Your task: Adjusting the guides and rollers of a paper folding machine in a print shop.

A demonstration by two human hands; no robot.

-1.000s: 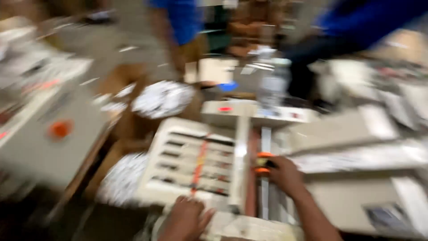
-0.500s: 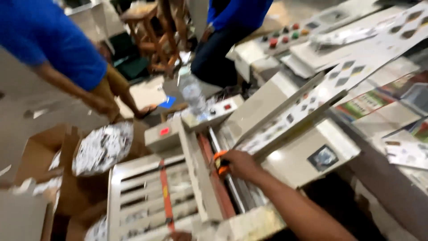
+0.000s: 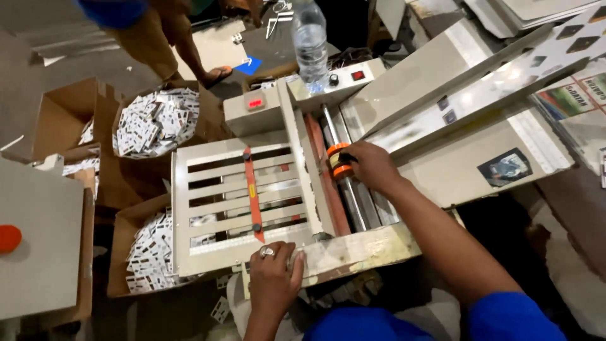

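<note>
Head view — right hand [image 3: 372, 165] fingers closed on orange roller rings [image 3: 339, 161] at the cream cutting machine [image 3: 252, 189]; left hand [image 3: 274, 278] flat, holding nothing, on its front edge; cut cards fill cardboard boxes [image 3: 154, 120] — sheet stock unfed

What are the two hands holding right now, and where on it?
The right hand grips the orange roller ring around its rim. The left hand rests on the machine's front edge, holding nothing.

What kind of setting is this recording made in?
Probably a small print-finishing or card-cutting workshop: a cream sheet-fed cutting machine with rollers, cardboard boxes heaped with small cut cards, and printed sheets stacked at the right. The right hand touches an orange roller ring.
</note>
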